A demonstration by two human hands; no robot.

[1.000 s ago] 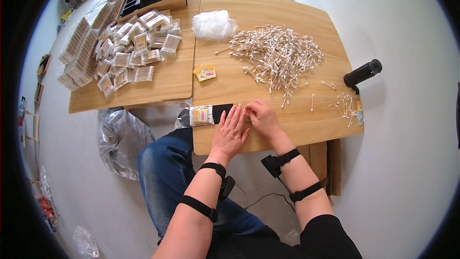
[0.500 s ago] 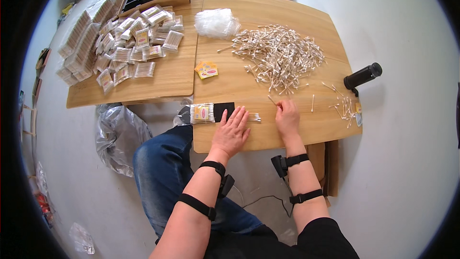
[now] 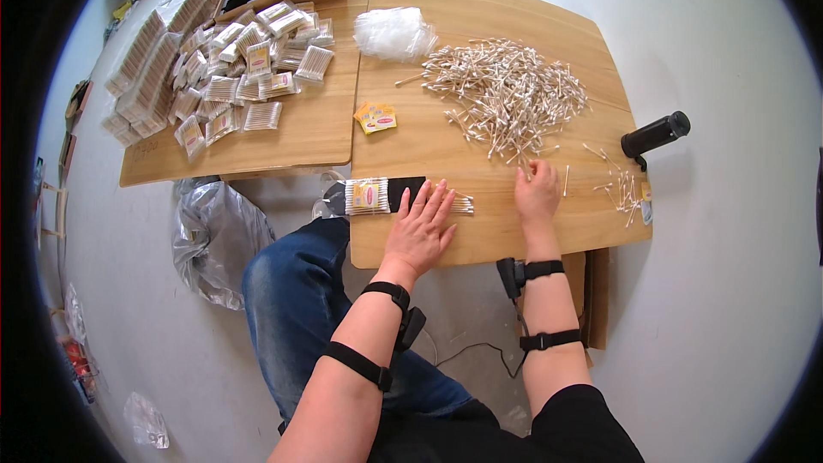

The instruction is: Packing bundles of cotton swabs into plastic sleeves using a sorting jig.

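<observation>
Two hands lay on the near wooden surface (image 3: 480,244), and both had shifted since a moment before. Our left hand (image 3: 422,227) rested flat with fingers spread, palm down, covering the near end of a small row of cotton swabs (image 3: 461,203) whose tips poked out to the right of its fingers; it gripped nothing that we could see. Our right hand (image 3: 537,195), which a second earlier sat close beside the left, had travelled out to the right and up toward the pile, and half a second earlier it was already most of the way there. Its fingers were curled down at the pile's near edge, touching loose swabs; whether it had pinched any we could not tell.

Just left of the left hand lay a packed swab bundle (image 3: 367,195) with a pale label bearing a yellow and red mark, resting on a black strip (image 3: 410,190). Farther out sat a small yellow packet (image 3: 375,117) with a red oval. Beyond it spread the big heap of loose swabs (image 3: 506,94), with a few strays (image 3: 619,187) near the right edge below a black cylinder (image 3: 655,135). A crumpled clear bag (image 3: 393,33) lay at the far side. On the left surface, many filled clear packs (image 3: 231,77) lay heaped, with stacked ones along the edge.
</observation>
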